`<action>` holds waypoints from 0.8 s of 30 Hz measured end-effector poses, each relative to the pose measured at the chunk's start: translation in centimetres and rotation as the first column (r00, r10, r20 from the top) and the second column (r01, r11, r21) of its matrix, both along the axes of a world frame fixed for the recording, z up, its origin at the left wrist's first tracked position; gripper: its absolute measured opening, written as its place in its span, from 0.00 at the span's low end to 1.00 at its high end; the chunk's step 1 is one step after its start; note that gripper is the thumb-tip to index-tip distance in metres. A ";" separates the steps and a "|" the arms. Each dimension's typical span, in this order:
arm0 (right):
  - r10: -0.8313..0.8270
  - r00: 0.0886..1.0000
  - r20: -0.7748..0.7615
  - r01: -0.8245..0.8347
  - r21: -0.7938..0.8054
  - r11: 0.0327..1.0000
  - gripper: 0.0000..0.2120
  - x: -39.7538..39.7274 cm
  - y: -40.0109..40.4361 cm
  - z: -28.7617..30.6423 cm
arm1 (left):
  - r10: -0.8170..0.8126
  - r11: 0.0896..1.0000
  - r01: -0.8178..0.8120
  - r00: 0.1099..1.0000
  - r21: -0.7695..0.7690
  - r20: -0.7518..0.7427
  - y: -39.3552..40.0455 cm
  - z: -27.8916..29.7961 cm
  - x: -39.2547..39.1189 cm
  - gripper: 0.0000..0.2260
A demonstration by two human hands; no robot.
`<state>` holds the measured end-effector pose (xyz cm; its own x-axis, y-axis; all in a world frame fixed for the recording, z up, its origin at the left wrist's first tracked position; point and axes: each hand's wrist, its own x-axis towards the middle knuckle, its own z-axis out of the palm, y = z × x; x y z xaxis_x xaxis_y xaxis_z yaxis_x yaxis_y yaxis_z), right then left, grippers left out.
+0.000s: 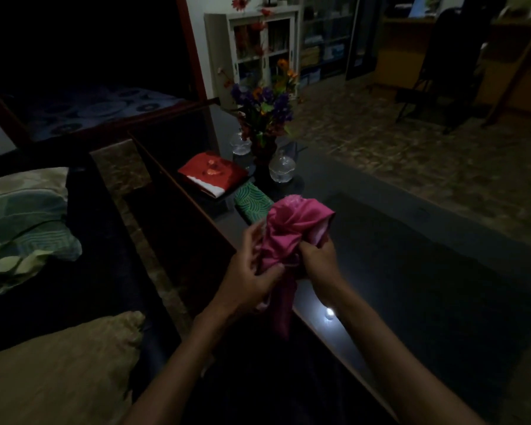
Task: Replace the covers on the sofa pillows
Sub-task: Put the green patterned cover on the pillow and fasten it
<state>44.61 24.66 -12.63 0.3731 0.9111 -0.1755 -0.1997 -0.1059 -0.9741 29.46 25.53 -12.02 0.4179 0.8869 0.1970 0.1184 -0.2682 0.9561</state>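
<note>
A bunched pink pillow cover (292, 228) is held up over the near edge of the dark glass table (411, 271). My left hand (249, 268) grips its left side and my right hand (316, 256) grips its right side; a tail of the fabric hangs down between them. On the table behind lie a folded red cover (212, 173) and a folded green patterned cover (252, 204). On the dark sofa (105, 271) to the left rest a beige pillow (59, 372) and a green leaf-patterned pillow (22, 228).
A vase of mixed flowers (264, 118) stands on the table's far end between two glass jars (281, 170). Beyond it are a cabinet with glass doors (258, 41), tiled floor (411, 133) and a dark chair (442, 72) at the far right. The room is dim.
</note>
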 end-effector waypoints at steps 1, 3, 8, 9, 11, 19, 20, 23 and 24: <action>-0.050 0.996 -0.077 0.049 -0.008 0.999 0.13 0.7 0.5 -0.1 | 0.039 0.998 -0.037 0.999 -0.052 0.037 0.9 0.0 0.2 0.37; -0.093 0.985 -0.142 0.095 0.002 0.996 0.16 1.6 1.1 -0.4 | 0.117 0.990 -0.123 0.990 -0.075 -0.078 3.0 0.5 0.8 0.36; 0.094 0.985 0.146 -0.115 0.141 0.983 0.21 1.7 1.6 -0.5 | 0.010 0.869 0.062 0.990 -0.491 0.143 4.8 2.4 4.1 0.27; 0.152 0.959 0.237 -0.187 0.132 0.973 0.25 2.0 1.8 -0.5 | 0.070 0.870 0.017 0.985 -0.493 0.158 5.1 2.6 4.7 0.24; 0.287 0.884 0.369 -0.324 0.041 0.945 0.30 3.1 2.0 0.5 | 0.211 0.877 -0.125 0.968 -0.464 0.138 6.0 2.5 5.3 0.15; 0.361 0.847 0.390 -0.419 0.070 0.905 0.62 8.2 4.7 0.9 | 0.081 0.990 -0.080 0.997 -0.115 0.003 10.5 2.3 8.5 0.16; 0.329 0.835 0.441 -0.400 0.076 0.914 0.64 8.5 5.2 0.4 | 0.042 0.992 -0.041 0.999 -0.118 0.004 11.1 2.2 9.1 0.14; 0.176 0.813 0.556 -0.299 0.139 0.944 0.60 9.9 6.0 -1.0 | -0.011 0.983 0.015 1.000 -0.186 0.023 12.7 1.5 10.5 0.16; 0.133 0.802 0.582 -0.274 0.161 0.948 0.56 10.2 6.1 -1.3 | -0.029 0.979 0.032 0.999 -0.203 0.016 13.0 1.2 10.8 0.18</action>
<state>54.84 30.74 -13.98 0.1429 0.9640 0.2242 0.3860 0.1543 -0.9095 40.25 38.56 -10.86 0.4441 0.8958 0.0192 0.1002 -0.0710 0.9924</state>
